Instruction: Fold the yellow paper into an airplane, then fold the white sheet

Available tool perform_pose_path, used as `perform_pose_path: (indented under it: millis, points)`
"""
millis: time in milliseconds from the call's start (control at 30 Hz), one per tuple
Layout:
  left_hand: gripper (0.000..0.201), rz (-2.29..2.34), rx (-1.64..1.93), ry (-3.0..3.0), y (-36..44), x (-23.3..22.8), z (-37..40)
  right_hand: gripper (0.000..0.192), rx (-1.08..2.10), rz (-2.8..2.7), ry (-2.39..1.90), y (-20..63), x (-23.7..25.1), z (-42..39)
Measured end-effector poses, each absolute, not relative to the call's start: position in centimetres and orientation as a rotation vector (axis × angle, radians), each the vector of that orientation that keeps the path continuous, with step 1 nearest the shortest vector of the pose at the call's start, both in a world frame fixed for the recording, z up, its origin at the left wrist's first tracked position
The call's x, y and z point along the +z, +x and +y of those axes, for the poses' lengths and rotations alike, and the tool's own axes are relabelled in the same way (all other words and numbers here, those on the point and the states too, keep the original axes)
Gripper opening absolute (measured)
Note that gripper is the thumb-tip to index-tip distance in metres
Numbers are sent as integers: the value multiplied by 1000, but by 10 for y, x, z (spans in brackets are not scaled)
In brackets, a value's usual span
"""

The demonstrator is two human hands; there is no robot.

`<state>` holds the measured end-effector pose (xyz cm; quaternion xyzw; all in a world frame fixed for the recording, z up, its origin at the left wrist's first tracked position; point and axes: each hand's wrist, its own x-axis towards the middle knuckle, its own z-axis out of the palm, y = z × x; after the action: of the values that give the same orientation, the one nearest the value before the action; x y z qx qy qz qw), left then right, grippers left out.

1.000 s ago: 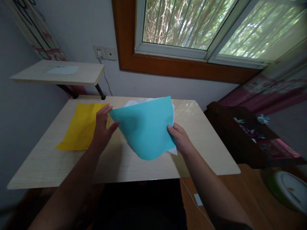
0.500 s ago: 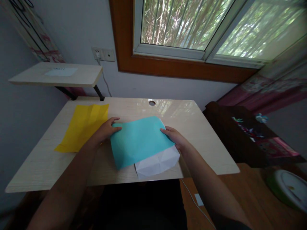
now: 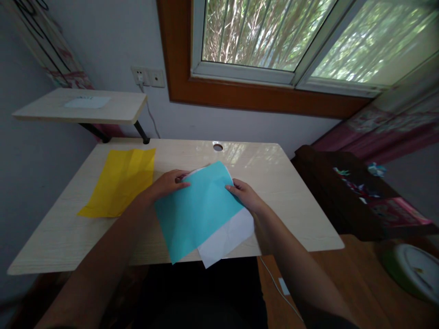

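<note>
A turquoise sheet of paper [image 3: 199,210] is held tilted over the front of the desk, its lower left corner hanging past the edge. Beneath it a white sheet of paper [image 3: 228,237] shows at the lower right, with faint creases, and as a thin strip along the top. My left hand [image 3: 168,186] pinches the turquoise sheet at its upper left edge, thumb on top. At the upper right edge, my right hand [image 3: 245,194] grips both sheets, thumb in front and fingers behind. To the left a yellow sheet of paper [image 3: 125,183] lies on the desk.
The pale wooden desk [image 3: 288,201] has a cable hole [image 3: 217,147] near its back edge. A raised shelf [image 3: 113,112] on black legs bears a labelled slip [image 3: 87,102]. Right of the desk stand a dark wooden cabinet [image 3: 318,192] and a round white-lidded container [image 3: 416,267].
My left hand has slid right along the top edge. The turquoise and white sheets have turned, their lower corners swinging down over the desk's front edge. The right hand has barely moved.
</note>
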<state>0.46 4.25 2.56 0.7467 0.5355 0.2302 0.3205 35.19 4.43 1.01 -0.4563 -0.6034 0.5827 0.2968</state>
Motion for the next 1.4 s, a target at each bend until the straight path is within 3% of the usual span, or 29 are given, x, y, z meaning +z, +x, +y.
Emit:
perform_pose_path:
  millis: [133,367,600,733,1100,1400]
  points:
    - [72,1359,567,1844,8,28,45,36,1489,-1647,-1216,350,8,49]
    - [57,1284,642,1714,6,27,44,33,1623,-1647,-1131,352,17,64]
    - [52,1252,608,1793,13,32,48,61,1700,-1543,-1045,332,34,93]
    - [54,1250,597,1800,15,33,51,72,1549,-1605,-1069,319,28,106]
    - [68,1265,640,1745,2,12,47,69,1227,-1534,-1124,326,-4,109]
    - [66,1313,633,1769,6,16,43,37,1155,-1525,-1174,324,2,110]
